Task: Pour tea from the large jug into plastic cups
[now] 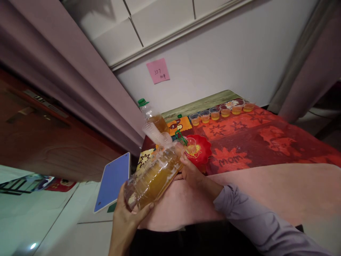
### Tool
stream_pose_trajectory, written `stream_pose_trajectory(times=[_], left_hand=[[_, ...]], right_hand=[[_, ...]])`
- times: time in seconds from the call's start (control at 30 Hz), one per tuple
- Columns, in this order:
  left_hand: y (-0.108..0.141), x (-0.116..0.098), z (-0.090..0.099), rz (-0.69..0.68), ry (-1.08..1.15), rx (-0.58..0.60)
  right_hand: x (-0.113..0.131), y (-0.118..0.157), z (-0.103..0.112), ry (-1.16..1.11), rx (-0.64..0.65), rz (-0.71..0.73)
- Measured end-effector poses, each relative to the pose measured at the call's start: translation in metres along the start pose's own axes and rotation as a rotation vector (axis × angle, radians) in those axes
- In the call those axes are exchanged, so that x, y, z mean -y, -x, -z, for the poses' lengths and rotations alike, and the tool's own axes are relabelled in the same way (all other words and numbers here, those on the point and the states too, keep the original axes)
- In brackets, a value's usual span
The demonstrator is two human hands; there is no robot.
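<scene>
The tilted bottle (153,177) was held left of the red bowl (204,149), long axis running toward it, clamped by the left hand (129,217) at its base and the right hand (192,175), nearer the bowl, toward its neck.

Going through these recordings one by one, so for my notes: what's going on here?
A person holds a large clear bottle of yellow liquid tilted, the left hand at its base and the right hand nearer its neck. The neck end is near a clear cup at a red dish; whether liquid is flowing can't be made out. Farther back stand a row of clear cups with yellow liquid and a green-capped bottle.
</scene>
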State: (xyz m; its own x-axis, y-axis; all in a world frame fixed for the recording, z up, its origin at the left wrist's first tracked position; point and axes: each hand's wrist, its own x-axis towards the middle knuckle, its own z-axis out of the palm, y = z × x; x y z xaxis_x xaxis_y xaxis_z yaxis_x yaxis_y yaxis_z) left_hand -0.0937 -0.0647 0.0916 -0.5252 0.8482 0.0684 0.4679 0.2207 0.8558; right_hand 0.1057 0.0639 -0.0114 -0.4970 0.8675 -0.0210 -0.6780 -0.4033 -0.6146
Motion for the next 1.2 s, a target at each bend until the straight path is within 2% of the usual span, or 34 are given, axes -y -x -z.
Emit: stream_pose_trajectory(times=[0.37, 0.8, 1.03, 1.2], left_hand=[[-0.0006, 0.0024, 0.0022, -0.029, -0.031, 0.007], [-0.0032, 0.0043, 0.0039, -0.004, -0.081, 0.004], [-0.0026, 0.0009, 0.0000, 0.032, -0.003, 0.003], [-0.0029, 0.0086, -0.0001, 0.029, -0.006, -0.001]], right_hand=[[0.0002, -0.0013, 0.0014, -0.002, -0.024, -0.024], [0.0015, -0.0011, -0.0009, 0.005, 0.000, -0.037], [-0.0038, -0.0042, 0.0033, 0.009, -0.040, -0.017], [-0.0040, -0.0050, 0.0041, 0.020, -0.042, -0.028]])
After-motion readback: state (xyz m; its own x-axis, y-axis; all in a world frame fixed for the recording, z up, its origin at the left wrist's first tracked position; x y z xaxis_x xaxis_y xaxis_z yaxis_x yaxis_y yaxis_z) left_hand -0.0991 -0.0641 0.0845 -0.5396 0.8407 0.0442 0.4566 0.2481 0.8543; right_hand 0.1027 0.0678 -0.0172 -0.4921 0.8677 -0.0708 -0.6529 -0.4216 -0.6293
